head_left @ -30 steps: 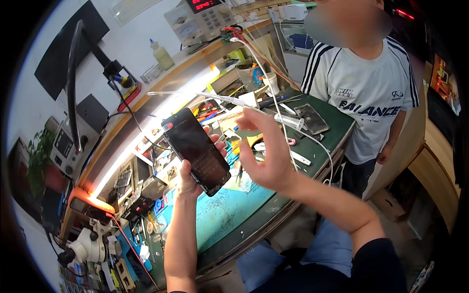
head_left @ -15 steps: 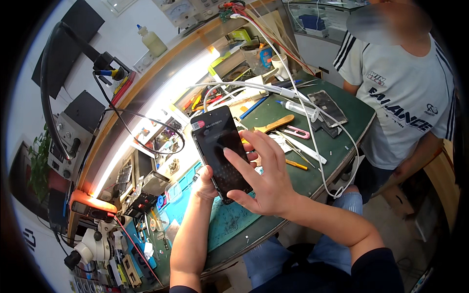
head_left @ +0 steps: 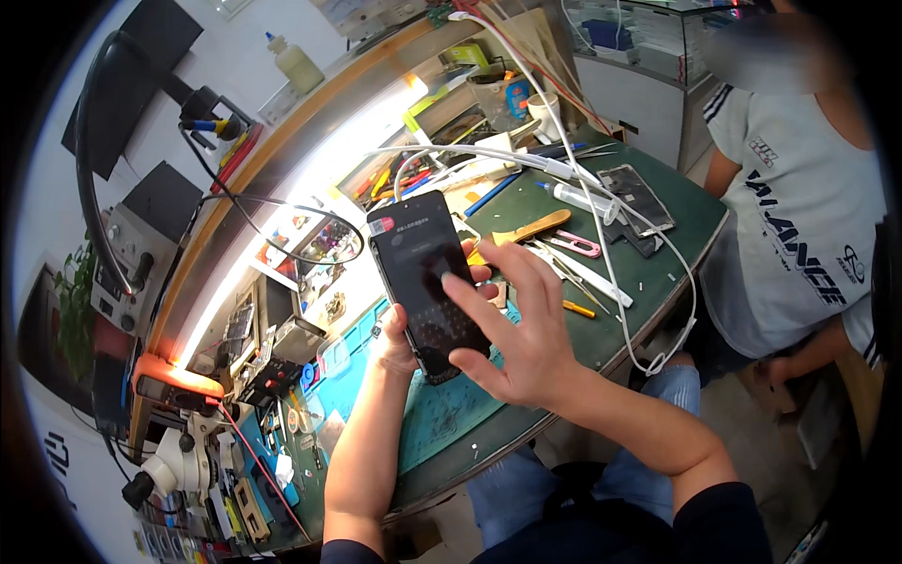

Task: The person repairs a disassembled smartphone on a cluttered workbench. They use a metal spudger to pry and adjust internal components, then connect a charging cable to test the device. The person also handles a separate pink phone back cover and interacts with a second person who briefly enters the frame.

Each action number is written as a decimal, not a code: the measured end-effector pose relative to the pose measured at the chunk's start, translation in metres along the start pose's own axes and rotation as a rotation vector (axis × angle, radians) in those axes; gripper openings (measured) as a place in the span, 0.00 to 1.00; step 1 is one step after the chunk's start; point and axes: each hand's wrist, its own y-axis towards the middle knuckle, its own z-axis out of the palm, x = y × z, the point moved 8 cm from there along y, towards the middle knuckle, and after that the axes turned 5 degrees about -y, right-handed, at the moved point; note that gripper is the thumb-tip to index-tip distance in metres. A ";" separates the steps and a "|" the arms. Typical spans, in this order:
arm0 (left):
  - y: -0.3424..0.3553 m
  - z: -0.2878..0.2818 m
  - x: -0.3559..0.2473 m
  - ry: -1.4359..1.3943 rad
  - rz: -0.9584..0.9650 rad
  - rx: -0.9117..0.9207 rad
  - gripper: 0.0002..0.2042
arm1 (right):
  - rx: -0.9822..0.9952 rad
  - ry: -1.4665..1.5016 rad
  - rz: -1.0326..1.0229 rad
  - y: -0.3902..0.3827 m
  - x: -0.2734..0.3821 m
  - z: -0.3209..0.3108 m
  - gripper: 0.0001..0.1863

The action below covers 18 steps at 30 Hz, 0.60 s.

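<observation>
A black smartphone (head_left: 421,273) is tilted up above the bench, its dark screen faintly lit with a keypad in the lower part. A sticker sits at its top left corner. My left hand (head_left: 397,350) grips it, thumb along the left edge and fingertips showing past the right edge. Over the screen hovers my right hand (head_left: 528,340), fingers spread, its index fingertip at or just above the glass. Whether that fingertip touches, I cannot tell. A white cable (head_left: 470,148) runs behind the phone's top; its end is hidden.
On the green bench lie a wooden-handled tool (head_left: 531,227), a pink cutter (head_left: 573,243), a syringe (head_left: 583,200) and a phone part (head_left: 636,197). A blue mat (head_left: 451,423) is under my hands. An orange meter (head_left: 174,381) stands left. Another person (head_left: 799,207) stands at right.
The view has shifted slightly. The other person has moved further right, with an arm lower down. My left hand still holds the phone; my right index finger stays over the screen.
</observation>
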 end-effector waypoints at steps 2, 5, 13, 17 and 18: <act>0.002 0.003 -0.003 -0.029 0.029 0.013 0.65 | 0.057 -0.018 -0.079 -0.006 0.011 -0.005 0.31; 0.001 0.002 -0.007 -0.050 0.028 0.013 0.65 | 0.099 -0.025 -0.139 -0.017 0.021 -0.004 0.30; 0.002 0.010 -0.006 -0.046 0.020 0.026 0.66 | 0.104 -0.016 -0.041 -0.009 0.016 -0.010 0.30; 0.000 0.006 -0.003 -0.157 0.006 0.083 0.65 | 0.028 0.130 0.239 -0.013 -0.013 -0.021 0.26; 0.004 0.007 -0.003 -0.213 0.011 0.122 0.64 | 0.030 0.272 0.380 -0.021 -0.023 -0.020 0.24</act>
